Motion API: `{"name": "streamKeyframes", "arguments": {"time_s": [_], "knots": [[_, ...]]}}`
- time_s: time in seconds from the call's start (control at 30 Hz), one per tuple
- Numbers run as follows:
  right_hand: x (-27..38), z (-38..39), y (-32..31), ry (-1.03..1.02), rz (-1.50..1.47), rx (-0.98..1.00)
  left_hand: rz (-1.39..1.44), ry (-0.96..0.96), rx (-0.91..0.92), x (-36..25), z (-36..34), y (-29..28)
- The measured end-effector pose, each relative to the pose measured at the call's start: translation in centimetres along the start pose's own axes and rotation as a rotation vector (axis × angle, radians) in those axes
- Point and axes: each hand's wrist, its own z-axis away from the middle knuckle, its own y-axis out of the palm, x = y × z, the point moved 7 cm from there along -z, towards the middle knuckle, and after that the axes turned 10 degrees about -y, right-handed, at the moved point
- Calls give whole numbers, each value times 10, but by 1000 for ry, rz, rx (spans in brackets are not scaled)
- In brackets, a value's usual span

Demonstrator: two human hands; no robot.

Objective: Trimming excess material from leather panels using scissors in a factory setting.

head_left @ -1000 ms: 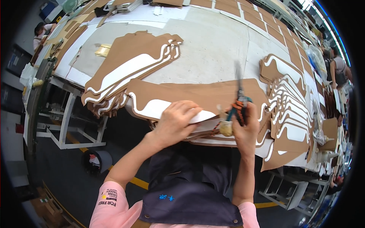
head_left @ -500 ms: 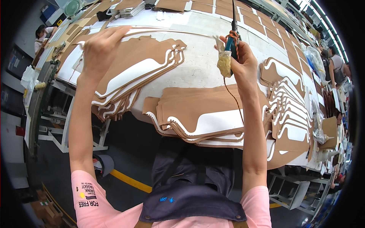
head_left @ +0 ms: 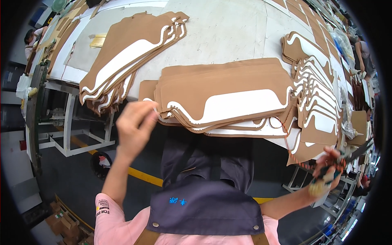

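My left hand (head_left: 134,126) is pinched at the left front corner of the central stack of brown cut pieces (head_left: 220,75), over something I cannot make out. The pieces carry white shaped panels (head_left: 245,102) along notched, curved edges. At the lower right my right hand (head_left: 326,163) grips dark-bladed scissors (head_left: 358,149) with a yellowish wrapped lump on the handles, angled away from the stacks. An orange-and-black cord (head_left: 290,151) runs from the scissors up to the central stack's front edge. Fanned pieces (head_left: 316,102) lie right of centre, another pile (head_left: 118,49) at back left.
The pale worktable (head_left: 220,32) carries a yellow pad (head_left: 98,40) and rows of brown sheets at back right. A bin (head_left: 101,163) stands on the floor by a white metal frame (head_left: 67,134). Co-workers (head_left: 30,43) (head_left: 359,55) are at both sides.
My left hand has dropped from the back-left pile to the central stack's front corner. My right hand, with the scissors, has swung down and right. The long pale strip once between them no longer shows.
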Motion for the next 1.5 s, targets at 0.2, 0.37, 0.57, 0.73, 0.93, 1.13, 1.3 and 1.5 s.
{"name": "streamKeyframes", "arguments": {"time_s": [0.2,0.37,0.57,0.73,0.93,1.13,1.3,1.5], "knots": [[-23,56,64,301,171,45,-47,108,68,-43,22,47],[-47,86,113,375,95,229,-80,159,128,-46,15,57],[-40,84,137,316,51,319,-73,200,142,-49,9,60],[-40,89,154,281,-18,335,-146,354,-127,-54,10,55],[-42,95,153,354,-33,284,110,34,-17,-51,13,49],[-45,111,150,391,-24,300,1265,-872,5,-40,91,90],[-17,118,158,179,107,405,1443,-1171,131,-48,120,111],[8,142,154,8,395,464,1314,-1166,454,-56,128,121]]}}
